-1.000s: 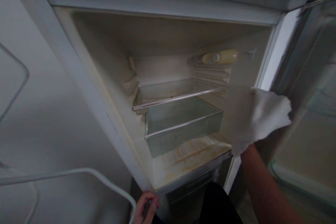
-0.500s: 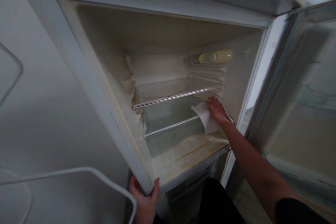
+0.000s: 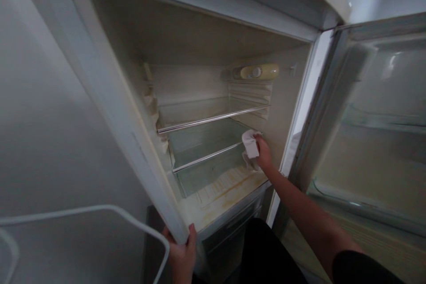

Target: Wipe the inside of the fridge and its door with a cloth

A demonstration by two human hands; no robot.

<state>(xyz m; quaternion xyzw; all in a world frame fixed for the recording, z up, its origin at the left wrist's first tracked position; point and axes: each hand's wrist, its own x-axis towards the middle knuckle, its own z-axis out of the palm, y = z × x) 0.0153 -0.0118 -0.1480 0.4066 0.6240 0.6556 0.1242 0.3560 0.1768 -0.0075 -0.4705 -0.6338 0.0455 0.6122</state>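
The refrigerator (image 3: 115,80) stands open in front of me, its pale interior tilted in view. My right hand (image 3: 264,152) is inside near the right wall, closed on a white cloth (image 3: 250,143) that may be a paper towel. The cloth is bunched at my fingers and a part hangs lower, beside the right end of the lower glass shelf (image 3: 199,143). My left hand (image 3: 182,253) grips the lower left front edge of the cabinet, thumb on the inner side and fingers around the outside. Yellow-brown stains (image 3: 229,196) mark the compartment floor.
An upper glass shelf (image 3: 213,119) spans the interior below a yellowish lamp and dial housing (image 3: 262,71). The open door (image 3: 376,151) with its racks stands at right. A white cable (image 3: 100,207) crosses the lower left. My dark-clothed knee (image 3: 262,248) is below.
My right hand has drawn away from the right wall and lower, crumpling the cloth that was spread flat under its fingers. The view has shifted right; my left hand keeps its grip.
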